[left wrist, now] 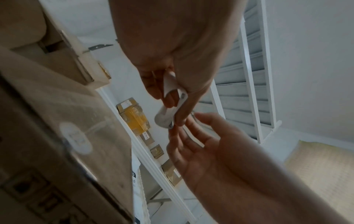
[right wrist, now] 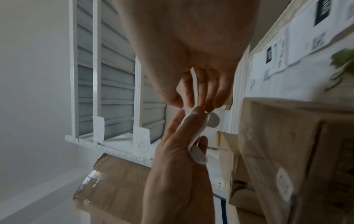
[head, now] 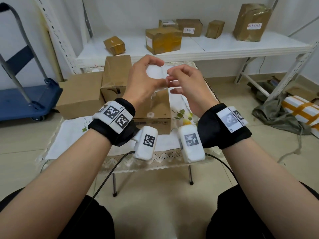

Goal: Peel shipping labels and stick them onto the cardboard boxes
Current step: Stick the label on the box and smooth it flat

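Both hands are raised over the low table, and a white shipping label (head: 155, 73) is held between them. My left hand (head: 160, 72) grips the curled label sheet (left wrist: 168, 97) between thumb and fingers. My right hand (head: 170, 81) pinches a thin white edge of the label (right wrist: 194, 84) with its fingertips (right wrist: 188, 101). In the right wrist view the left hand (right wrist: 191, 128) comes up from below with the bent sheet (right wrist: 195, 136). A brown cardboard box (head: 155, 114) stands on the table right under the hands. Whether face and backing have parted I cannot tell.
A tall taped box (head: 117, 73) and a plain box (head: 81, 95) stand to the left. More label sheets (right wrist: 277, 53) lie on the tablecloth (head: 72, 128). Labelled boxes (head: 164, 38) fill the white shelf behind. A blue trolley (head: 25, 100) is far left, a wrapped parcel (head: 300, 109) on the floor at right.
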Demonstrator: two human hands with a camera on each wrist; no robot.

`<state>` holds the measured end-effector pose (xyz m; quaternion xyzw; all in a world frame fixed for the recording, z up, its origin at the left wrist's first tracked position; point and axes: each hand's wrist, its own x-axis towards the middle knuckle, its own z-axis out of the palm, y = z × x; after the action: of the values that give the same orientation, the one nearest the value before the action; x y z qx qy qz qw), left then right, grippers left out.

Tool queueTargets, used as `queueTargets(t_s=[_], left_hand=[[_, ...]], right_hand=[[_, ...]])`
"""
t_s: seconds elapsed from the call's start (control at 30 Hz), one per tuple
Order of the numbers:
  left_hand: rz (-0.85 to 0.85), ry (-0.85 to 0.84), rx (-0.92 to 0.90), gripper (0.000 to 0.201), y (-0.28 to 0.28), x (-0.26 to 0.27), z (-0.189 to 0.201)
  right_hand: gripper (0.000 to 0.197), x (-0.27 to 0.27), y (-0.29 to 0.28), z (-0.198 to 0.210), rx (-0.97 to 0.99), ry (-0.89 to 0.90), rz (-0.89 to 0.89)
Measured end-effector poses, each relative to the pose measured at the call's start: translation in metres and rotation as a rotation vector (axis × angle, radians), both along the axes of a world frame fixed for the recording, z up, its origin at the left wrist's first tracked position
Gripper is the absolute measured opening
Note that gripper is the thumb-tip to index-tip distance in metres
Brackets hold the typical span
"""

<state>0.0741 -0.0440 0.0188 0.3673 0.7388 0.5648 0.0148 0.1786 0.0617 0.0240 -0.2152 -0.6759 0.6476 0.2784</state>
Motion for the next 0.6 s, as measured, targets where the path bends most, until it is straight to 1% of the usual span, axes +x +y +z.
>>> queueTargets(t_s=[0.17,0.37,0.43,0.53,0.6], left_hand=[[0.022,0.149,-0.017,0.043,-0.003,-0.008,-0.003],[0.012,0.295,-0.025,0.042,-0.012,-0.013,-0.010],[0.008,0.308,-0.025,0.048,-0.014,-0.014,-0.012],[-0.011,0.312,-0.044,0.068,-0.015,-0.013,-0.009],[-0.012,0.323,-0.058,0.075,-0.016,-0.012,-0.008]], right_hand=[[0.014,-0.017,-0.011,0.005,-0.035,-0.011,0.013],[0.026,-0.026,-0.017,0.005,-0.092,-0.001,0.012],[0.030,-0.029,-0.019,0.005,-0.117,0.003,0.018],[0.020,-0.032,-0.024,0.005,-0.139,0.007,0.060],[0.019,-0.032,-0.027,0.005,-0.160,0.010,0.078]])
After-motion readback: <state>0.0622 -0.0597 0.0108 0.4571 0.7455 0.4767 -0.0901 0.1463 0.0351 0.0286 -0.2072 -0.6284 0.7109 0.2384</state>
